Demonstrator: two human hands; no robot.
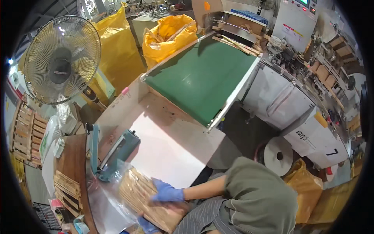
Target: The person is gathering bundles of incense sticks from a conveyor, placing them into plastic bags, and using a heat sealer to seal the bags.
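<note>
A clear plastic bag of thin wooden sticks (134, 191) lies tilted in front of me, its loose film end against the teal bag sealer (121, 150). My right hand (165, 192), in a blue glove, grips the upper side of the bag and is slightly blurred. Lower down, my left hand (148, 225), also gloved in blue, holds the bag's near edge; its fingers are partly hidden by the bag. The sealer's raised arm (94, 148) stands at its left.
Beyond the white worktop (163, 154) a green conveyor belt (202, 78) slopes away. A fan (62, 60) stands at the far left, yellow sacks (169, 35) behind. Wooden pieces (67, 191) lie on the brown table edge at left. A white reel (278, 156) sits at right.
</note>
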